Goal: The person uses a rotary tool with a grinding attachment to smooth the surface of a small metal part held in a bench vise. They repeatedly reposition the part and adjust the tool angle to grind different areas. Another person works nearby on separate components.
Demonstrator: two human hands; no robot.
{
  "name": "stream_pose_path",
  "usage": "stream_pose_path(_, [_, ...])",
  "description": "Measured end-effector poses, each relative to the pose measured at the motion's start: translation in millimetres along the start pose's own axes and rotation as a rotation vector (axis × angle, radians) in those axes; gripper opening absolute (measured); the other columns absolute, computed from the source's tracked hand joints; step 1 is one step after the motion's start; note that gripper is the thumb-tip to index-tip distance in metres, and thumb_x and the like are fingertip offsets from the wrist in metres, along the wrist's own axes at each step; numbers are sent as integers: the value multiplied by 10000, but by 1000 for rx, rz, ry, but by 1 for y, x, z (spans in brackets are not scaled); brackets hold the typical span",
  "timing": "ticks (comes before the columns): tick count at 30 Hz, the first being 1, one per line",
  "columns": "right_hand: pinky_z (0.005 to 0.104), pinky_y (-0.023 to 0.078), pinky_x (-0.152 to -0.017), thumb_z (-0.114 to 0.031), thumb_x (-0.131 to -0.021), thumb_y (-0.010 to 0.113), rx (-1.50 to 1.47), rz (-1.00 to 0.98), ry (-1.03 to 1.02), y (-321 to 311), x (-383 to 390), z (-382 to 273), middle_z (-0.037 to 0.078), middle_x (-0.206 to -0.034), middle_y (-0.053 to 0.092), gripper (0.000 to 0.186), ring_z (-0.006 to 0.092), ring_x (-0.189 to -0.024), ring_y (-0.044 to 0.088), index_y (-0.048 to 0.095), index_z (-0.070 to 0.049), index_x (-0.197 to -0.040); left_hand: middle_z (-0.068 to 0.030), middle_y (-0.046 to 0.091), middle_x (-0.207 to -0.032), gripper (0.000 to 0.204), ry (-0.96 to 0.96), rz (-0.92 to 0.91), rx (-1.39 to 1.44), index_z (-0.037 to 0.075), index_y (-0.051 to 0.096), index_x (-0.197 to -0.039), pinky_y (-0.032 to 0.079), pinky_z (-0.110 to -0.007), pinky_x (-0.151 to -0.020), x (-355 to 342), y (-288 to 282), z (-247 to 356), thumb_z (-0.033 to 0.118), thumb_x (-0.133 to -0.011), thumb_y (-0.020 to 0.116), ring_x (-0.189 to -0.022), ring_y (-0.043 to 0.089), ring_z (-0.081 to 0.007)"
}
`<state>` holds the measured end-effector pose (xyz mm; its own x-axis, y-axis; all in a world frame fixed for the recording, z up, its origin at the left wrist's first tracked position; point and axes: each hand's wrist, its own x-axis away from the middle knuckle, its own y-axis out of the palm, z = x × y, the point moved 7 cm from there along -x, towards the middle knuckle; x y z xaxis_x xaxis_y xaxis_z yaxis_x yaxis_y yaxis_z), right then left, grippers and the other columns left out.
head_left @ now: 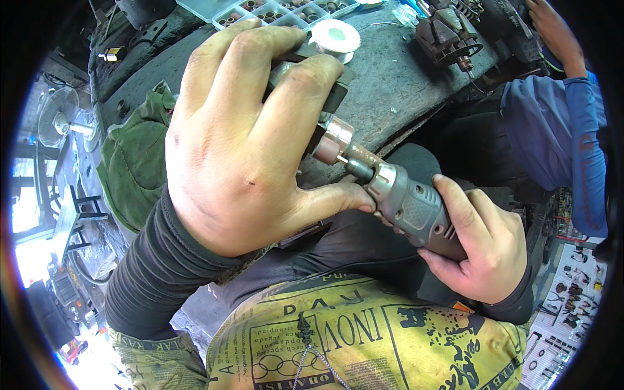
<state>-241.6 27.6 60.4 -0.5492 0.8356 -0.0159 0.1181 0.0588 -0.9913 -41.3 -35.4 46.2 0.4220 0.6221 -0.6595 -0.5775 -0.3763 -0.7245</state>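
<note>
My left hand (240,143) is curled over a dark metal workpiece (333,99), with a shiny steel cylinder (334,138) showing beside it. Its thumb reaches down to the nose of a grey rotary tool (409,205). My right hand (484,240) is wrapped round the tool's body. The tool's tip is at the steel cylinder; whether they touch I cannot tell. Much of the workpiece is hidden behind my left fingers. A white spool (335,36) lies just beyond my fingers on the dark bench (416,81).
A compartment box of small parts (273,14), a rotor assembly (442,39) and a green cloth (130,162) lie around the bench. A fan (65,123) stands at left. Another person's arm in a blue sleeve (582,149) is at right, above a board of small parts (565,299).
</note>
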Motion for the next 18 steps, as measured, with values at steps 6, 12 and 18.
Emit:
stream_pose_path(6, [395,535,-623,-98,-560,860,20,-39,49,0,2,3,175,-921,644,879,325,-699,660,558,54,-1371,-208,613,-1276,926,10,5,-8,32,676,-1228,467,-500,-1032,0,1,0,581,-523,923,-1200,585,-403])
stream_pose_path(12, [391,531,-616,-102,-562,859,36,-55,10,0,2,1,169,-916,641,875,317,-690,655,564,49,-1372,-207,612,-1283,919,-1,-9,-12,39,678,-1234,462,-502,-1038,1,1,0,577,-529,922,-1207,581,-403])
stream_pose_path(18, [388,532,-611,-97,-558,861,28,-66,3,2,3,1,168,-912,637,878,313,-684,652,564,50,-1371,-205,612,-1284,913,9,-6,-3,43,681,-1235,461,-500,-1035,1,1,-1,579,-535,918,-1204,582,-400])
